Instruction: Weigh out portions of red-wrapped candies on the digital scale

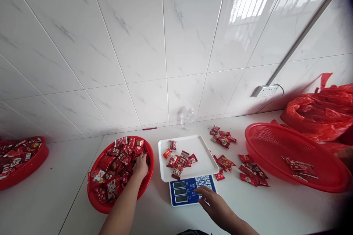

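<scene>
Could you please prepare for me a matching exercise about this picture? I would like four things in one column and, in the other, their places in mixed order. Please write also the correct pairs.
Column one
1. Left hand
2. Right hand
3. White tray
4. Socket strip

Column two
A. at the keys of the scale
B. against the tiled wall
C. among the packets in a red basket
D. on top of the scale

Right pairs: 1-C, 2-A, 3-D, 4-B
</scene>
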Motion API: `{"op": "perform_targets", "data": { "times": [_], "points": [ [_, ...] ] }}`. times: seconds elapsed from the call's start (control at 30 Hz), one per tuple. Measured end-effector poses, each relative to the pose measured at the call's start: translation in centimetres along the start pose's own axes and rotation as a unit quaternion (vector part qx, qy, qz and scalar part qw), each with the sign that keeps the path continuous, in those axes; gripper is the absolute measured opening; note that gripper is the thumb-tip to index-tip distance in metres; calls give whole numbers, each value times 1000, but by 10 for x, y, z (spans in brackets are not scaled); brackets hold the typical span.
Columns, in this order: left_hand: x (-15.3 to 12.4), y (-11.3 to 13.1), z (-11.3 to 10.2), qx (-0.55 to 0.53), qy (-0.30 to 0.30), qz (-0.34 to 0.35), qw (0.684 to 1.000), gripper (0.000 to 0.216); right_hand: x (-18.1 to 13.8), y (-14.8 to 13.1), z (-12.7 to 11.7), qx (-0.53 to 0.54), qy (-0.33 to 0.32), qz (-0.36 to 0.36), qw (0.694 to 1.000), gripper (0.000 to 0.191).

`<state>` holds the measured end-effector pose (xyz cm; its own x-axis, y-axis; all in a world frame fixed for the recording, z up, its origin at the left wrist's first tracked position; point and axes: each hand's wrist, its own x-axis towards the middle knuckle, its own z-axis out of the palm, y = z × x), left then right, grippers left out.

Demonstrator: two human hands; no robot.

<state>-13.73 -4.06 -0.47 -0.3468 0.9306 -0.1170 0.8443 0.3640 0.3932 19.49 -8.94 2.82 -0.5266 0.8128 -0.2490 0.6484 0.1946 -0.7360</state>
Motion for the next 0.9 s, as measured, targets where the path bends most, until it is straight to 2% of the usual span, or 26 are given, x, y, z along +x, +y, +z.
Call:
{"op": "perform_targets", "data": {
  "times": [0.23, 0.4, 0.6, 0.9],
  "points": [
    [0, -17, -2, 127, -13, 17, 992, 56, -7, 15, -1, -3, 12, 19, 1000, 33],
    [5, -14, -8, 164, -15, 18, 986, 46, -4, 13, -1, -10, 9, 27, 1000, 34],
    [-6, -13, -9, 161, -23, -7, 987, 37, -2, 16, 4, -8, 6, 21, 1000, 34],
    [-20, -30, -19, 103, -25, -63, 992, 26, -1, 7, 6, -10, -9, 29, 999, 34]
  ]
}}
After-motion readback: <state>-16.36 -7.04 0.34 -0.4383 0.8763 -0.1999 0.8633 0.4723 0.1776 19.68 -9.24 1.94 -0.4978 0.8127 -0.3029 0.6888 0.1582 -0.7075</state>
